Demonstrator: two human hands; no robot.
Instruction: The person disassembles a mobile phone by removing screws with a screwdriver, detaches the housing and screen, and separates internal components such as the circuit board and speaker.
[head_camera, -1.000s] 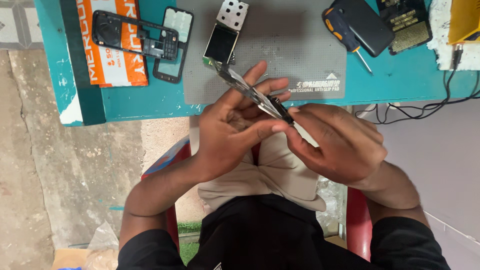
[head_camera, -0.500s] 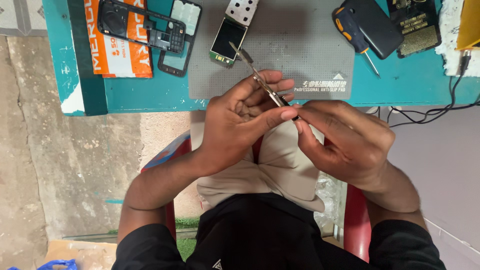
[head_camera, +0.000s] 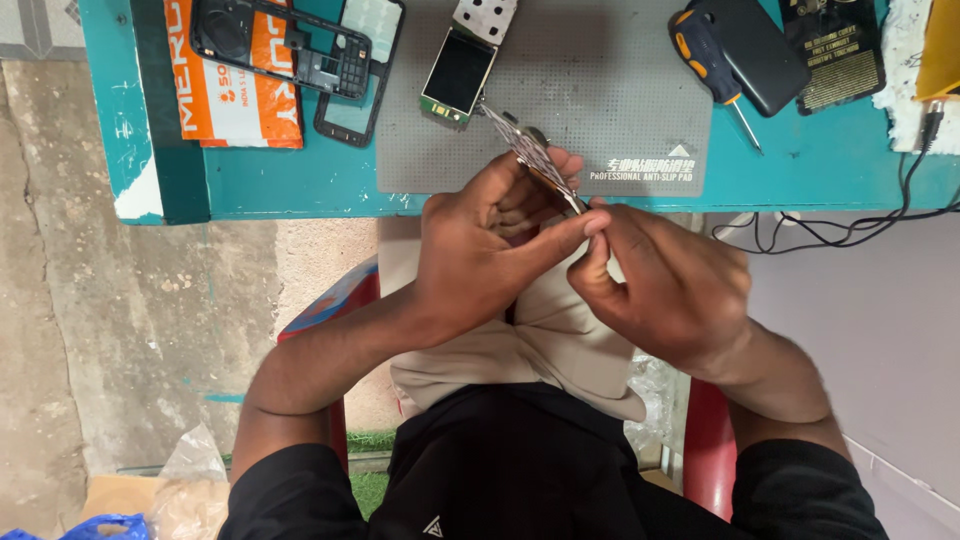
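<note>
My left hand (head_camera: 480, 255) and right hand (head_camera: 670, 290) pinch a phone circuit board (head_camera: 530, 158) edge-on, fingers clamped along its rim; steadied above the grey anti-slip mat (head_camera: 600, 90).

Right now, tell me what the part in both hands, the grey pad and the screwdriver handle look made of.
The thin board, pinched between left hand and right hand, looks like a circuit board with dull metal shielding: flat, stiff, silvery. The grey pad seems rubbery silicone: matte, finely dotted. The screwdriver handle looks like hard plastic, black with orange, slightly glossy.
</note>
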